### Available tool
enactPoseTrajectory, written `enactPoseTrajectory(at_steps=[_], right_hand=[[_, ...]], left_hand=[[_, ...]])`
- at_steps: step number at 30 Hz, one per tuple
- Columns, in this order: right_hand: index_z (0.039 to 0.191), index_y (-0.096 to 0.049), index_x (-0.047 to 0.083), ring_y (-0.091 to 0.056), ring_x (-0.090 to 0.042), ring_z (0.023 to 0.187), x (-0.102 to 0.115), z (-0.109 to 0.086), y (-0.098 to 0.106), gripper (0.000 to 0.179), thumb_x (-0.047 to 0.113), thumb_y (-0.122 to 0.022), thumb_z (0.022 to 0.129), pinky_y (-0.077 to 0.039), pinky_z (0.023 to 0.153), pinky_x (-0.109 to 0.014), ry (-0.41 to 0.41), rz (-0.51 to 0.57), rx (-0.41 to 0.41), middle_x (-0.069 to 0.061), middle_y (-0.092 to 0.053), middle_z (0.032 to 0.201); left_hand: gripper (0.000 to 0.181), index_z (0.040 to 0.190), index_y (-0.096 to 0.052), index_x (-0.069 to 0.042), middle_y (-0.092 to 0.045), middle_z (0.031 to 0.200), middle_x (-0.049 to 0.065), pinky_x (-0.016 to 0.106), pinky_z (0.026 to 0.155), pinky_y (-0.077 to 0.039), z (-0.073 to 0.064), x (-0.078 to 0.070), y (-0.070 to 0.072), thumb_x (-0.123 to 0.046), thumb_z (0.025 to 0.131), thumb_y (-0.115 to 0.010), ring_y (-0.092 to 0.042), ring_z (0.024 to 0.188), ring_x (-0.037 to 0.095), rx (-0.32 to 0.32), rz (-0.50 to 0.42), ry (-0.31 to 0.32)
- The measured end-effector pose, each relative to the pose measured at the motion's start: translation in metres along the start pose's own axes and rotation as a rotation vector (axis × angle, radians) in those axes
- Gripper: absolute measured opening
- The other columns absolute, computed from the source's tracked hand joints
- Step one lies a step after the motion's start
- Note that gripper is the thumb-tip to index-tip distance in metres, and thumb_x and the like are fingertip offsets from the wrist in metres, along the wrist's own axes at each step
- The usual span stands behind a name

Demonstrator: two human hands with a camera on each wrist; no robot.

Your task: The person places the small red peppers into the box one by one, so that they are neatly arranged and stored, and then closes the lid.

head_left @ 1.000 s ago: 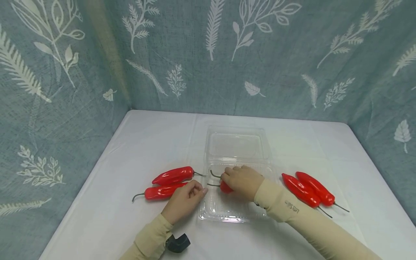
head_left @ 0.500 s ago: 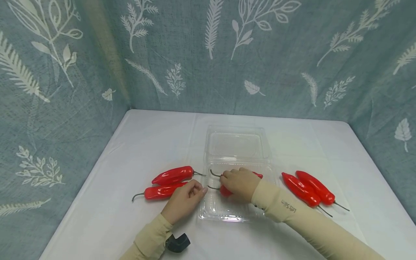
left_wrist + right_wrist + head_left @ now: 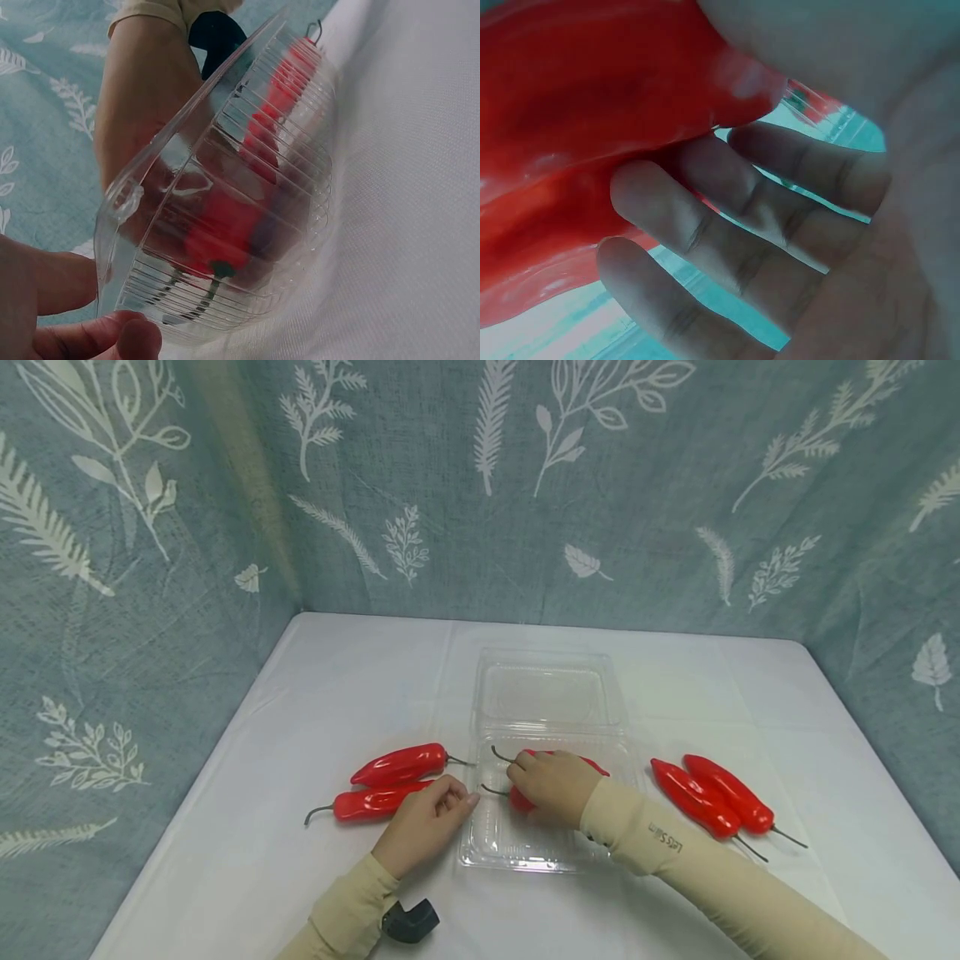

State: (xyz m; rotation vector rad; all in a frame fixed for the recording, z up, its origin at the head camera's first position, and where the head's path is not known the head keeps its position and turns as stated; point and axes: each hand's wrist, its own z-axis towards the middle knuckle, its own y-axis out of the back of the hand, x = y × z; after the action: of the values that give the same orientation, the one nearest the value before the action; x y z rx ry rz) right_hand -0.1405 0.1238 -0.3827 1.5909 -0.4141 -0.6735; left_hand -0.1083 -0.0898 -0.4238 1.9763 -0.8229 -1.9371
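In the head view, a clear plastic clamshell container [image 3: 498, 847] lies open on the white table, its lid [image 3: 551, 692] folded away from me. Two red peppers with dark stems are inside: a near pepper [image 3: 519, 800] and a far pepper [image 3: 596, 766]. My right hand [image 3: 558, 789] reaches over them and grips the near pepper, with thumb and fingers around red flesh in the right wrist view; its fingertips [image 3: 634, 191] touch the other pepper. At the container's left rim [image 3: 105, 247], my left hand [image 3: 423, 827] pinches the edge between thumb and fingers.
Left of the container lie two more red peppers, an upper one [image 3: 401, 765] and a lower one [image 3: 371, 804], partly behind my left hand. Another pair, an inner pepper [image 3: 693, 797] and an outer pepper [image 3: 727, 792], lies at the right. Patterned cloth [image 3: 450, 552] hangs behind the table.
The far pepper has shifted slightly away from me and to the right, showing more beyond my right hand. The right hand has moved slightly left and nearer. My left hand stays put.
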Motion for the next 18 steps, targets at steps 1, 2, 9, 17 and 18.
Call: enactPoseTrajectory(at_steps=[1, 2, 9, 17, 18], right_hand=[[0.094, -0.056, 0.011, -0.061, -0.017, 0.076, -0.0001, 0.0, 0.0003, 0.033, 0.021, -0.079, 0.073, -0.052, 0.068, -0.028, -0.001, 0.0, 0.001, 0.0, -0.058, 0.088], [0.094, -0.055, 0.011, -0.061, -0.017, 0.076, -0.0001, -0.0001, 0.0006, 0.034, 0.021, -0.079, 0.073, -0.052, 0.068, -0.028, -0.002, -0.002, 0.003, 0.0, -0.058, 0.088], [0.094, -0.056, 0.012, -0.061, -0.016, 0.079, -0.0005, -0.0006, -0.001, 0.034, 0.02, -0.08, 0.072, -0.051, 0.064, -0.029, 0.001, -0.013, 0.006, 0.0, -0.058, 0.089], [0.096, -0.056, 0.012, -0.06, -0.016, 0.078, 0.0002, -0.0017, -0.001, 0.033, 0.023, -0.078, 0.075, -0.051, 0.063, -0.029, -0.007, -0.015, -0.001, 0.0, -0.056, 0.088], [0.097, -0.056, 0.012, -0.06, -0.016, 0.078, 0.0002, -0.0021, -0.0007, 0.034, 0.024, -0.078, 0.075, -0.051, 0.063, -0.029, -0.007, -0.016, 0.0, 0.0, -0.056, 0.088]], left_hand=[[0.012, 0.086, -0.059, -0.016, -0.05, 0.061, -0.005, 0.021, 0.056, -0.038, -0.0001, 0.0, 0.0, -0.024, 0.088, -0.068, -0.047, 0.059, 0.011, 0.0, 0.0, -0.001], [0.012, 0.086, -0.059, -0.016, -0.05, 0.061, -0.005, 0.021, 0.056, -0.038, -0.0001, -0.0001, 0.0, -0.024, 0.088, -0.068, -0.047, 0.059, 0.011, -0.001, 0.001, -0.002], [0.012, 0.086, -0.06, -0.016, -0.05, 0.062, -0.004, 0.021, 0.056, -0.038, 0.0003, 0.002, -0.001, -0.025, 0.088, -0.068, -0.047, 0.06, 0.011, -0.009, 0.005, -0.011], [0.012, 0.086, -0.06, -0.016, -0.05, 0.062, -0.004, 0.021, 0.056, -0.038, -0.0002, 0.0021, -0.0009, -0.025, 0.088, -0.068, -0.047, 0.059, 0.011, -0.005, -0.003, -0.016], [0.012, 0.086, -0.06, -0.016, -0.049, 0.062, -0.004, 0.021, 0.056, -0.038, -0.0002, 0.0021, -0.0009, -0.025, 0.088, -0.067, -0.046, 0.059, 0.011, -0.005, -0.004, -0.015]])
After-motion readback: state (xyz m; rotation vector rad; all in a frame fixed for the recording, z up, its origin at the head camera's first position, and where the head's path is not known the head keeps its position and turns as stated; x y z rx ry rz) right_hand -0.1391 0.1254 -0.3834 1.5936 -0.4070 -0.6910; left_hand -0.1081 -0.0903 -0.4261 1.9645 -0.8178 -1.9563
